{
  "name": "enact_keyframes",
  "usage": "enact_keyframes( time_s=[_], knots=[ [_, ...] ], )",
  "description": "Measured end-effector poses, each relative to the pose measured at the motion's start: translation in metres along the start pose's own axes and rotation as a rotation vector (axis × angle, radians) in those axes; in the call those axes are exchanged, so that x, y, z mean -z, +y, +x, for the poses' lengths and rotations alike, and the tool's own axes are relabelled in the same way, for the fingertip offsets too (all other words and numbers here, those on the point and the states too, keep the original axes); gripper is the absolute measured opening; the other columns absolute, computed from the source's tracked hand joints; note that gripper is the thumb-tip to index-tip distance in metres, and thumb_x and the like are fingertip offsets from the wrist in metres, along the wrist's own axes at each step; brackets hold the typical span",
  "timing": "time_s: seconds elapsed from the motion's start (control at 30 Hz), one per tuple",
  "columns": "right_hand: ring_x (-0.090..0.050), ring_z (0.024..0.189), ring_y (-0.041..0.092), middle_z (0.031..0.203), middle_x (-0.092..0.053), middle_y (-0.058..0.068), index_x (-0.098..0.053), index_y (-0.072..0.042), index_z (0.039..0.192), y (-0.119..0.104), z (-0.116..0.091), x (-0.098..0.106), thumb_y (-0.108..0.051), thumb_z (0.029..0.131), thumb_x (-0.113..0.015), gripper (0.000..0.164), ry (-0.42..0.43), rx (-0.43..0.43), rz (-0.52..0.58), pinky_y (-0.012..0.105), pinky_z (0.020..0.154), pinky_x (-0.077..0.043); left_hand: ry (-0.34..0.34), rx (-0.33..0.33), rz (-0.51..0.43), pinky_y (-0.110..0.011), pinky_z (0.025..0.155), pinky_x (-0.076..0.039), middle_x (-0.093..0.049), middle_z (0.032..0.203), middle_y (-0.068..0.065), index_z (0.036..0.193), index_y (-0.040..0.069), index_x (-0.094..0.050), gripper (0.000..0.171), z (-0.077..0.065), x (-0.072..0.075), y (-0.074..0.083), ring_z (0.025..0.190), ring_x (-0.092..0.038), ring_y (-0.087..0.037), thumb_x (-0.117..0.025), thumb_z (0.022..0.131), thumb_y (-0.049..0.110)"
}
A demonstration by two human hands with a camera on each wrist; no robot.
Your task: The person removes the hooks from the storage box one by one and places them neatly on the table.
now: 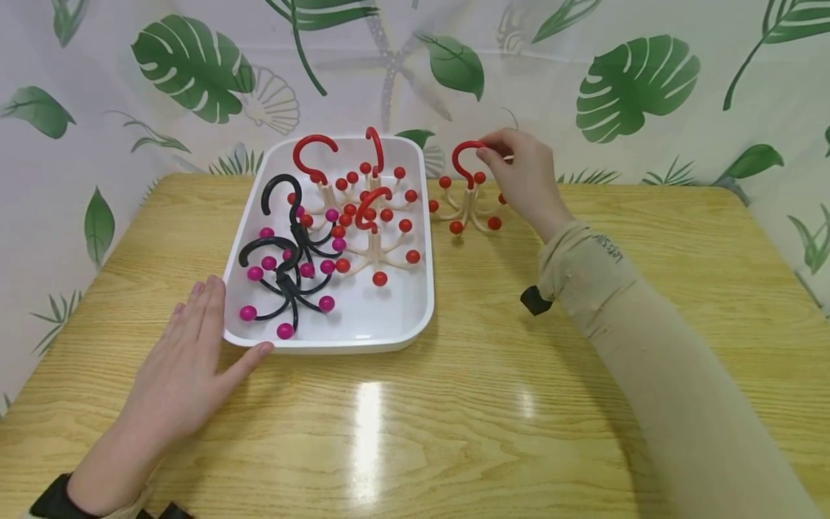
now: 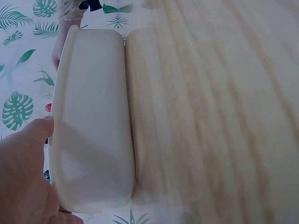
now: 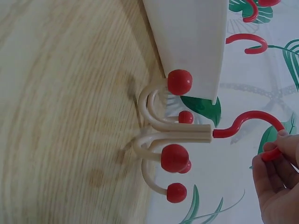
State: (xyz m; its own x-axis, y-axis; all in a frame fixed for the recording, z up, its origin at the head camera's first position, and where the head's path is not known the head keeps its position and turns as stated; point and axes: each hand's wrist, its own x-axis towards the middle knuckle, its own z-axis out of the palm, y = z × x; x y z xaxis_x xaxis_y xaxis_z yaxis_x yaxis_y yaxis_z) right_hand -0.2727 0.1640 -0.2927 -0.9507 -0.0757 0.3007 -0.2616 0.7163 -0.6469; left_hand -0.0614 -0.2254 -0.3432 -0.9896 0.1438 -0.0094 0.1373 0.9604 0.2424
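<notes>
My right hand (image 1: 524, 173) pinches the red hook of a beige multi-arm hanger (image 1: 468, 203) between thumb and fingers. This hanger stands upright beside the tray's right wall, its red-tipped arms (image 3: 147, 105) close over the tabletop. Against the front left corner of the white tray (image 1: 376, 324) lies my left hand (image 1: 184, 360), fingers straight along the left side and thumb at the front rim. In the left wrist view the thumb (image 2: 39, 128) touches the rim. Inside the tray are several red-and-beige hangers (image 1: 374, 249) and two black hangers (image 1: 285, 281) with pink ball tips.
The wooden table (image 1: 493, 404) carries the tray left of centre, near its back edge. A white backdrop cloth (image 1: 519, 79) with green leaf prints rises right behind the table. Hooks of the hangers stick up above the tray's rim.
</notes>
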Motion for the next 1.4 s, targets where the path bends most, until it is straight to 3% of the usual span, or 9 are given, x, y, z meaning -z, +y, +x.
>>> enact_keyframes(
  time_s=[0.2,0.33,0.5,0.87,1.0,1.13,1.4],
  knots=[
    [-0.059,0.100,0.020,0.112,-0.065,0.010,-0.064,-0.004,0.119,0.001,-0.001,0.001,-0.022,0.095,-0.060,0.031,-0.010,0.019,-0.002,0.029,0.092,-0.050,-0.002,0.002,-0.001,-0.042,0.117,0.005,0.004,0.157,-0.020,0.151,0.001,0.009,0.099,0.000,0.001,0.000,0.144,0.007,-0.033,-0.038,0.092,0.066],
    [-0.057,0.108,0.020,0.119,-0.062,0.010,-0.060,-0.006,0.128,0.000,-0.003,0.002,-0.021,0.095,-0.060,0.036,-0.025,0.027,0.001,0.029,0.096,-0.048,-0.007,-0.002,0.000,-0.044,0.116,0.005,0.004,0.157,-0.022,0.150,0.000,0.009,0.100,0.000,0.000,0.000,0.144,0.007,-0.034,-0.038,0.092,0.066],
    [-0.054,0.116,0.019,0.126,-0.058,0.009,-0.056,-0.008,0.133,-0.003,-0.004,0.003,-0.022,0.095,-0.060,0.041,0.009,0.052,0.010,0.028,0.101,-0.044,-0.006,-0.004,0.001,-0.044,0.116,0.005,0.004,0.157,-0.022,0.150,0.000,0.008,0.100,0.000,0.000,0.000,0.144,0.005,-0.036,-0.039,0.092,0.066],
    [-0.053,0.115,0.012,0.124,-0.059,0.005,-0.058,-0.008,0.128,-0.023,-0.009,0.000,-0.021,0.093,-0.063,0.038,0.070,0.149,0.021,0.019,0.098,-0.042,-0.007,-0.006,-0.004,-0.045,0.116,0.005,0.004,0.157,-0.022,0.150,0.000,0.009,0.100,0.000,-0.001,-0.001,0.144,0.007,-0.035,-0.039,0.092,0.065],
    [-0.053,0.115,0.009,0.124,-0.059,0.004,-0.057,-0.008,0.129,-0.034,-0.013,-0.002,-0.022,0.093,-0.063,0.038,0.029,0.158,0.038,0.016,0.098,-0.041,-0.009,-0.006,-0.004,-0.045,0.116,0.005,0.005,0.157,-0.022,0.150,-0.001,0.008,0.100,0.000,-0.001,-0.001,0.143,0.006,-0.036,-0.040,0.092,0.065],
    [-0.054,0.114,0.011,0.122,-0.059,0.005,-0.057,-0.006,0.128,-0.044,-0.017,-0.006,-0.020,0.092,-0.065,0.039,-0.038,0.228,0.066,0.016,0.097,-0.041,-0.011,-0.006,-0.004,-0.045,0.116,0.006,0.005,0.156,-0.023,0.150,-0.001,0.008,0.100,0.000,-0.001,-0.001,0.143,0.007,-0.036,-0.040,0.092,0.065],
    [-0.053,0.114,0.015,0.124,-0.057,0.003,-0.055,-0.007,0.129,-0.064,-0.029,-0.020,-0.024,0.088,-0.069,0.046,-0.232,0.294,0.109,0.022,0.098,-0.044,-0.003,-0.007,-0.006,-0.043,0.116,0.005,0.004,0.157,-0.022,0.150,0.000,0.009,0.099,-0.001,0.000,-0.001,0.144,0.005,-0.036,-0.039,0.092,0.065]
  ],
)
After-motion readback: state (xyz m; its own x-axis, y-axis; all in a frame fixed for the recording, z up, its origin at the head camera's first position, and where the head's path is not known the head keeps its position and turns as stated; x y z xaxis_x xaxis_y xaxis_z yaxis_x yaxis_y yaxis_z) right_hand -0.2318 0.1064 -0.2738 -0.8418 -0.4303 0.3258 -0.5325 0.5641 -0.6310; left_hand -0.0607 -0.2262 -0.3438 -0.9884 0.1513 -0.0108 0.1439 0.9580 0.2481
